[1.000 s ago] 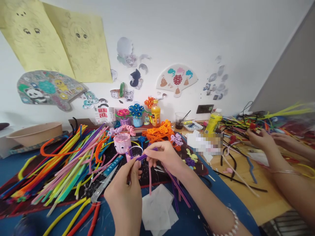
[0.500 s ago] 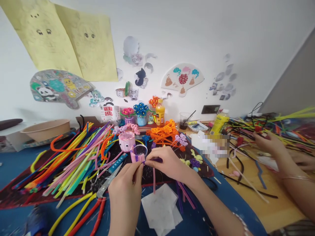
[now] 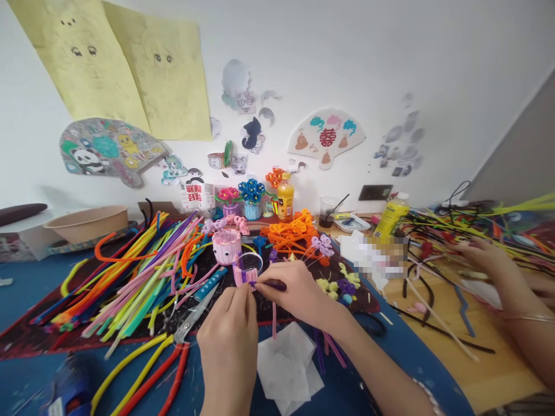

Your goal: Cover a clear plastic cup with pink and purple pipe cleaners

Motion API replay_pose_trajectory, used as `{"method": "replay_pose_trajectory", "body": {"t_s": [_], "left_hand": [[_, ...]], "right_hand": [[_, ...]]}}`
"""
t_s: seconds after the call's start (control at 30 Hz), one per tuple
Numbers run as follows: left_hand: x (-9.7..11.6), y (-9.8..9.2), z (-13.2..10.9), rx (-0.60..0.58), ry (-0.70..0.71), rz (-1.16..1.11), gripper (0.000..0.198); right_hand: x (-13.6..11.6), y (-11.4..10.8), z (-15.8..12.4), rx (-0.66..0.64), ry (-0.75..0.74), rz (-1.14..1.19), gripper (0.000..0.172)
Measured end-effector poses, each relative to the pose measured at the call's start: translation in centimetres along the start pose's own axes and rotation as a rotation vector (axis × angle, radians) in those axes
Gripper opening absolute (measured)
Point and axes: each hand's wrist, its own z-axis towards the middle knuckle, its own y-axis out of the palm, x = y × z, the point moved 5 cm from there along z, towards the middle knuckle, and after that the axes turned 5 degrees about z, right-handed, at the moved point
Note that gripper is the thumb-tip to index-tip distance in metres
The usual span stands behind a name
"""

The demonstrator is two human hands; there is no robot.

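My left hand (image 3: 229,335) and my right hand (image 3: 299,292) meet fingertip to fingertip in the middle. Both pinch a purple pipe cleaner (image 3: 276,284), one end of which sticks out past my right fingers. Directly behind the fingertips stands a small pink-and-purple pipe-cleaner piece (image 3: 240,273) with a clear round rim; its lower part is hidden by my fingers. A pink pipe-cleaner pot (image 3: 226,247) with stick-on eyes stands just behind that. White paper squares (image 3: 288,370) lie on the blue table below my right forearm.
Loose colourful pipe cleaners (image 3: 134,283) are heaped at left, near a metal cutting tool (image 3: 195,320) and a blue glue gun (image 3: 71,384). Orange pipe-cleaner flowers (image 3: 292,234) and a juice bottle (image 3: 285,199) are behind. Another person's hand (image 3: 483,257) works at right.
The view has shifted slightly, so most things sit a little further right. My hands keep pinching the purple pipe cleaner, whose end now points out more plainly to the right.
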Motion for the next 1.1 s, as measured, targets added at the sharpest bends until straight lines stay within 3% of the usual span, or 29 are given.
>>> {"method": "replay_pose_trajectory", "body": {"t_s": [0.13,0.23,0.43,0.53,0.67,1.1], "left_hand": [[0.3,-0.1,0.2,0.003,-0.032,0.041,0.031],[-0.6,0.2,0.1,-0.013,-0.153,-0.099,0.027],[-3.6,2.6,-1.3,-0.274,-0.764,-0.840,0.027],[-3.4,2.8,-1.4,-0.299,-0.923,-1.099,0.028],[-2.9,2.5,-1.1,-0.308,-0.945,-1.203,0.024],[-3.3,3.0,-1.4,-0.295,-0.808,-0.956,0.027]], "right_hand": [[-0.2,0.3,-0.1,0.000,0.015,-0.025,0.020],[0.1,0.1,0.0,0.024,0.021,0.006,0.016],[-0.2,-0.9,0.4,-0.004,0.036,0.131,0.008],[-0.9,-1.1,0.4,-0.048,-0.001,0.164,0.008],[-1.1,-1.1,0.4,-0.049,-0.027,0.203,0.009],[-0.7,-0.9,0.2,-0.033,-0.030,0.205,0.011]]}}
